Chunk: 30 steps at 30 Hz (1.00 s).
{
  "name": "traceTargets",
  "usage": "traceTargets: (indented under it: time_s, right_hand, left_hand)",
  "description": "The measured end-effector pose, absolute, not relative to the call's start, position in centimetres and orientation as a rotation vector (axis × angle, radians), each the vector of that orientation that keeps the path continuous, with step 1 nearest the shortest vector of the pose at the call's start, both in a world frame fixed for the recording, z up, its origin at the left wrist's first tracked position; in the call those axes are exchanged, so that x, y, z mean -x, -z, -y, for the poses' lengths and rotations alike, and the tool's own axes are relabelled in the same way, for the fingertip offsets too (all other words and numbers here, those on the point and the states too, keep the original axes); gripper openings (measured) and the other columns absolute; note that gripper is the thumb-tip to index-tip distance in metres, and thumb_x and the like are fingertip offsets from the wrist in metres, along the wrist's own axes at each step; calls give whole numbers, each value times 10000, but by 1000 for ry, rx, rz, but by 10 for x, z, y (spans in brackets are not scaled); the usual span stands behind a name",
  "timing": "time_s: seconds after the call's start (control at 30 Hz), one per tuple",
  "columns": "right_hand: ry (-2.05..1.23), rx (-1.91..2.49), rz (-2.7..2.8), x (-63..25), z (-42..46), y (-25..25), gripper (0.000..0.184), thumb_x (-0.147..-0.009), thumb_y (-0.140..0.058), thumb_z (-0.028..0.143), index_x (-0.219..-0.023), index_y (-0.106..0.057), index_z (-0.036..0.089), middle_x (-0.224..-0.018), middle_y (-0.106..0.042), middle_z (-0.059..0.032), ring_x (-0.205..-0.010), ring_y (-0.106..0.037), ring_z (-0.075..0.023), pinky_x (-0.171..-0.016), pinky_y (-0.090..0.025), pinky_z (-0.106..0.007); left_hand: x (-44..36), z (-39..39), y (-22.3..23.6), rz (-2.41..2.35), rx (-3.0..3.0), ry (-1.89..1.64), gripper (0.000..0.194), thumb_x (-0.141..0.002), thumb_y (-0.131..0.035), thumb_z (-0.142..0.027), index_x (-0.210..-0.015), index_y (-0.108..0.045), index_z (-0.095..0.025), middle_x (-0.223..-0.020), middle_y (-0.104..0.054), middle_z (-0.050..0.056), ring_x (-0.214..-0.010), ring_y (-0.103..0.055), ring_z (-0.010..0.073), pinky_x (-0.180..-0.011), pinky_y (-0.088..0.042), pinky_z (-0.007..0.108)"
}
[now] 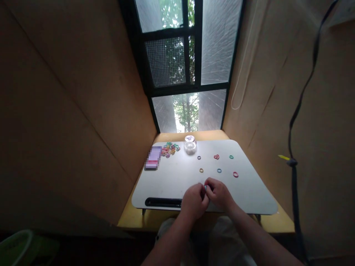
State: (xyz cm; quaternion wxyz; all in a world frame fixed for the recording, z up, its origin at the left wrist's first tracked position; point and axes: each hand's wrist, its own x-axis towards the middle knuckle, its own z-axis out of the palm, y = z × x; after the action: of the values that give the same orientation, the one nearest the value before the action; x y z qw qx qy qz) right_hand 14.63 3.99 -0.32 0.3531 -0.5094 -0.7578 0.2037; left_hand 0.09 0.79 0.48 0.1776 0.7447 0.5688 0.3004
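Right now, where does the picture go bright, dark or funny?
Head view: the window glows brightest, with pale shine on the table; head view: the lower left is very dark, leaving the tub dim; head view: the phone is pixelated; head view: the blue bit between the fingers is too small to make out.

So both bare forearms (pixel 175 238) come in over the near edge of the counter (pixel 166 184), slanting toward each other, and the hands pretty much meet around the middle of that edge. Left hand (pixel 194 200) is curled, back up. Right hand (pixel 219 193) is bent too, fingers (pixel 210 190) bunched in a pinch by the left's fingertips.
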Motion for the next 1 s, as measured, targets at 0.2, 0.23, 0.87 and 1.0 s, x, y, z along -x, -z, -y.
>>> traceTargets:
  time_s: [0.2,0.23,0.87,1.0]
  right_hand:
    - [-553,1342,1953,-146,-41,3,122,-789,-465,198,-723,-567,204,-649,-601,1,-607,-506,-141,-594,-365,-242]
    - [-555,1345,1953,-146,-41,3,124,-786,-464,197,-721,-569,204,-651,-605,-2,-611,-508,-143,-596,-368,-244]
    - [-531,1332,1942,-146,-34,-4,127,-797,-452,205,-710,-546,204,-673,-607,-2,-639,-528,-148,-606,-352,-241]
    - [-539,1321,1936,-147,-33,-4,124,-795,-453,200,-709,-541,205,-673,-605,-3,-640,-524,-148,-605,-348,-241]
  left_hand:
    - [-1,-8,-9,-1598,-2081,-832,77,-835,-534,-254,-778,-532,-202,-719,-585,4,-666,-499,144,-609,-305,275]
    - [-1,-8,-10,-1598,-2074,-825,76,-836,-534,-254,-782,-539,-201,-723,-588,7,-667,-500,145,-609,-304,276]
    - [-4,-5,-7,-1643,-2100,-835,84,-833,-523,-244,-766,-519,-195,-717,-563,5,-658,-475,138,-607,-268,269]
    - [-5,-3,-7,-1660,-2109,-807,98,-837,-524,-258,-759,-513,-199,-732,-573,8,-669,-488,142,-611,-284,263]
